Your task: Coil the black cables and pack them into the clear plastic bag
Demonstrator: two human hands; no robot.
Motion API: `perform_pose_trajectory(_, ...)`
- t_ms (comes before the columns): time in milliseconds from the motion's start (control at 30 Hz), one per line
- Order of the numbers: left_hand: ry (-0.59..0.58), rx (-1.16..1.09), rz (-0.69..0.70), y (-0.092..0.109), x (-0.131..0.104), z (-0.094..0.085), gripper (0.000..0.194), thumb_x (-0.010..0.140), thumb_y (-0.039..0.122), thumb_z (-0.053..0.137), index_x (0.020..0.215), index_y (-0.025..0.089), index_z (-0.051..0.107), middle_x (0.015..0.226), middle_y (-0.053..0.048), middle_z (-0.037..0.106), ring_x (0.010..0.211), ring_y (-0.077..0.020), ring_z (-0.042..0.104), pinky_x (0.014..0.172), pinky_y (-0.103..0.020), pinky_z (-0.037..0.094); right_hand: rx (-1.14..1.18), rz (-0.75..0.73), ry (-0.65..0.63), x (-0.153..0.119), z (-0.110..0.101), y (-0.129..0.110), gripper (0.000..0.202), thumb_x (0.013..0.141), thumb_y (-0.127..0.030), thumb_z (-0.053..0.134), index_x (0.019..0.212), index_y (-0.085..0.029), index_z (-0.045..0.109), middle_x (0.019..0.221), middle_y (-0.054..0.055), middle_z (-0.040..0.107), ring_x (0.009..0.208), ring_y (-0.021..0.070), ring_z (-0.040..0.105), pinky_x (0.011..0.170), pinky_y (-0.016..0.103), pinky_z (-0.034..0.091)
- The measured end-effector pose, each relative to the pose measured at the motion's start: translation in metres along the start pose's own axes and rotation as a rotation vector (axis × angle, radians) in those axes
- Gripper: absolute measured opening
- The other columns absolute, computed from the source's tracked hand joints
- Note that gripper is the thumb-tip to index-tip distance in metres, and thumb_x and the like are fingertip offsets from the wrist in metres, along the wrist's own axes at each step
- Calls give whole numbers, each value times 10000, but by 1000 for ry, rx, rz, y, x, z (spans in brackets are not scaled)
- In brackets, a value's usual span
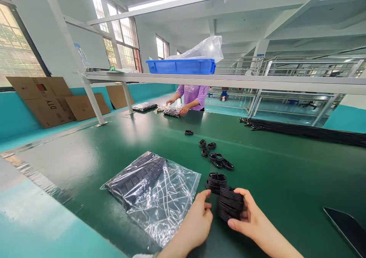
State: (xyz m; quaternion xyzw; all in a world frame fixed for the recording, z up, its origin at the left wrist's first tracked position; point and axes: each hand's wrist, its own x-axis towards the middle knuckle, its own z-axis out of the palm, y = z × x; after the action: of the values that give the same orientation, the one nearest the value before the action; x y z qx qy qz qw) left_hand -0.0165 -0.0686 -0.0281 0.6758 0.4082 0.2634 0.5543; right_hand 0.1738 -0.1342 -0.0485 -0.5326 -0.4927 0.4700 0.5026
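- The right hand [251, 218] is closed around a stack of black rings [230, 208], thumb below and fingers over the top, just above the green table [286, 181].
- The left hand [197, 221] sits just left of that stack, its fingertips curled in and touching the side of the stack; it grips nothing of its own.
- A second, smaller pile of black rings [216, 181] lies on the table just behind the held stack, touching or nearly touching it.
- A clear plastic bag [156, 195], partly filled with dark rings, lies flat on the table to the left of both hands, close to the left hand.
- Loose black rings [215, 155] are scattered farther back on the table, with 1 more [188, 132] lying apart beyond them.
- At the far end a person in a purple top [194, 94] has both hands on dark bundles.
- A blue tray [180, 66] with a plastic bag sits on the shelf above.
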Motion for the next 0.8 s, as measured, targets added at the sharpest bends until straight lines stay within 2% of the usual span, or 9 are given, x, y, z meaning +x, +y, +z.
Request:
perform_pose_trajectory(67,63,82,101,12,14,-10,562,833,97,441,1393,142,425,1434,-167,428,1296,-292,443,1150,-507,279,63,21,-33,-5,-4,-2,765,722,-478,747,1296,-279,282,1177,82,605,966,270,649,877,417,515)
perform_pose_trajectory(133,65,146,206,22,37,-20,587,783,104,553,1358,204,488,1460,-107,420,1391,-282,327,1202,-454,177,-65,-31,-36,-7,-10,1,648,780,-433,706,1281,-282,323,1201,78,588,1023,270,624,926,434,486)
perform_pose_trajectory(200,-6,192,248,28,64,-28,657,663,120,716,1294,224,567,1407,-96,501,1370,-325,364,1187,-470,211,-319,-160,-26,-6,-15,7,449,859,-378,621,1244,-286,409,1262,74,545,1102,264,579,971,436,454)
perform_pose_trajectory(267,-86,223,243,30,87,-35,640,557,136,806,1173,209,648,1269,-106,611,1266,-375,481,1126,-515,307,-539,-293,-36,-2,-20,14,296,929,-331,525,1219,-307,470,1347,62,470,1176,248,528,991,418,441)
perform_pose_trajectory(333,-131,236,236,32,100,-41,520,575,175,810,1078,193,678,1144,-100,664,1148,-372,568,1060,-521,379,-626,-365,-72,2,-22,22,277,969,-295,452,1244,-332,455,1408,52,399,1210,230,503,988,398,453)
perform_pose_trajectory(400,-136,218,249,38,99,-45,429,697,238,749,1112,192,648,1139,-92,660,1096,-328,597,1019,-488,421,-650,-381,-77,5,-24,28,307,977,-267,435,1273,-340,406,1427,53,373,1208,216,507,986,386,465)
perform_pose_trajectory(500,-175,129,287,51,79,-44,412,838,290,653,1228,213,543,1236,-75,622,1136,-255,587,1001,-397,455,-685,-419,-25,6,-26,34,357,957,-253,452,1294,-321,354,1407,67,412,1193,228,526,999,404,466)
perform_pose_trajectory(667,-311,54,247,57,47,-20,396,781,193,728,1146,206,573,1132,-45,675,1076,-217,631,971,-343,482,-659,-340,111,6,-26,42,443,921,-331,489,1316,-272,298,1278,94,544,1069,273,617,913,430,521)
perform_pose_trajectory(800,-307,70,192,49,48,-7,436,754,166,741,1157,175,575,1100,-67,691,1008,-220,663,920,-352,519,-560,-224,120,9,-24,45,583,874,-353,532,1354,-243,220,1277,118,555,1090,274,613,922,428,519)
